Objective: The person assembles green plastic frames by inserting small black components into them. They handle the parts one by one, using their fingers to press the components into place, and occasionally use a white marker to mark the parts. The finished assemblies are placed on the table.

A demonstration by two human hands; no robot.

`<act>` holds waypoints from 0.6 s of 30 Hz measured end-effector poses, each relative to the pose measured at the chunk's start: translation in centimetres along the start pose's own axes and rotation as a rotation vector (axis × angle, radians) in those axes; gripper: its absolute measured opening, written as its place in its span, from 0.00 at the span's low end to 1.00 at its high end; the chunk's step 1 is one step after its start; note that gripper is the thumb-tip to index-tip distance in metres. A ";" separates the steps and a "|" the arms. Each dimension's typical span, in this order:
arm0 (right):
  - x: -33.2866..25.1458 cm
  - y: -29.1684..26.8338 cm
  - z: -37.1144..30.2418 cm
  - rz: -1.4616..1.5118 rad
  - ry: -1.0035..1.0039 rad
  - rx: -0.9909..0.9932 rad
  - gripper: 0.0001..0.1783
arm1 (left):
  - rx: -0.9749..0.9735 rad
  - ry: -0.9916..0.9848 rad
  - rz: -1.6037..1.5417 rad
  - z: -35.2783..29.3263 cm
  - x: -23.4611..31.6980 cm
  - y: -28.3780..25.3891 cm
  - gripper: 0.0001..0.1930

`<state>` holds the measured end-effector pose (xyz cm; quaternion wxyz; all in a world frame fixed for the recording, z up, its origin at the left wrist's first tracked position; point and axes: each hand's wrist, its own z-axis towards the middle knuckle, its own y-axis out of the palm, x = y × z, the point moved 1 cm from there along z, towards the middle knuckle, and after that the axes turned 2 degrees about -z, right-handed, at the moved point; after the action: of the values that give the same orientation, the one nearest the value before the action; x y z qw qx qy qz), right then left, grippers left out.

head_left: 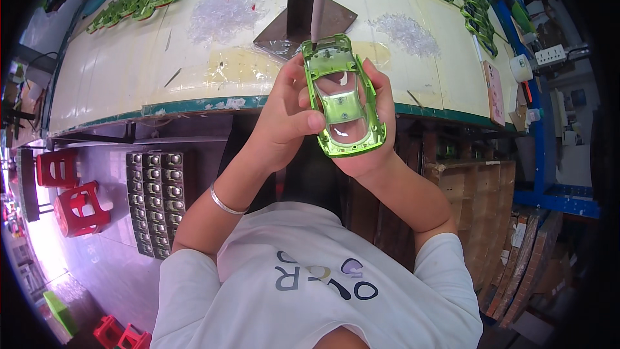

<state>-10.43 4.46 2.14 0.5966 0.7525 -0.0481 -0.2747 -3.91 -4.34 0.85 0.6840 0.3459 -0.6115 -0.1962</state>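
Note:
My left hand point(284, 113) and my right hand point(385, 105) hold a shiny green toy car body shell point(343, 108) between them, above the table's front edge. The hollow inside of the shell faces up, with clear window pieces in it. My left thumb lies along its left side, while the right hand wraps its right side and supports it from below. A thin rod-shaped tool point(318, 10) points down from a dark upright post point(299, 3); its tip is at the shell's far left corner. Whether the tip touches the shell, I cannot tell.
Piles of clear plastic pieces point(226, 13) point(408, 33) lie on the table point(194, 84) either side of the post's metal base point(339, 16). Green shells point(142, 1) point(478, 16) stand in rows at both far sides. Red stools point(82, 209) and a rack of small parts point(155, 203) are at lower left.

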 end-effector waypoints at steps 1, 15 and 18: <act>-0.1 0.3 -0.1 -0.023 -0.005 0.008 0.29 | 0.002 -0.002 -0.001 0.1 0.1 0.1 0.52; 0.0 1.3 -0.4 -0.014 -0.030 -0.026 0.31 | 0.015 -0.015 -0.045 0.1 0.8 0.1 0.45; 0.0 1.9 -0.6 -0.016 -0.022 -0.015 0.31 | 0.020 -0.030 -0.041 0.1 1.2 0.5 0.44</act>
<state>-9.66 4.47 3.94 0.5994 0.7453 -0.0464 -0.2883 -3.84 -4.86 2.09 0.6673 0.3622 -0.6163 -0.2090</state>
